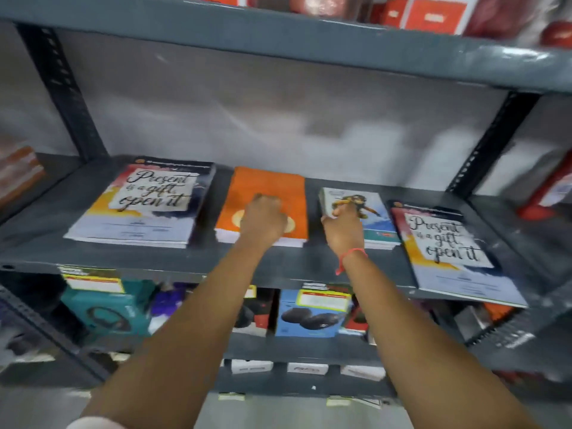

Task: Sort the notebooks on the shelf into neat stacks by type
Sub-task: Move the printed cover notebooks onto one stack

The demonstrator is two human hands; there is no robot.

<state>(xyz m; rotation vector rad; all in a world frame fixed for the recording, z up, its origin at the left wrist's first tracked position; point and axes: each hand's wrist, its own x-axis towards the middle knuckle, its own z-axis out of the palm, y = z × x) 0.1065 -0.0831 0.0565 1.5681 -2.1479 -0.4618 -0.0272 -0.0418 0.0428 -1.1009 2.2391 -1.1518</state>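
Observation:
On the grey metal shelf lie several notebook piles. At the left is a stack with "Present is a gift, open it" covers. Beside it sits an orange notebook stack, and my left hand rests on top of it, fingers curled into a fist. To the right, a small stack with a cartoon figure cover has its left edge pinched by my right hand. Another "Present is a gift" notebook lies at the far right, overhanging the shelf's front edge.
The shelf above carries red and orange boxes. Below, boxed earphones in teal and blue packs stand with yellow price labels. Slotted dark uprights frame the bay on both sides. The back wall is pale.

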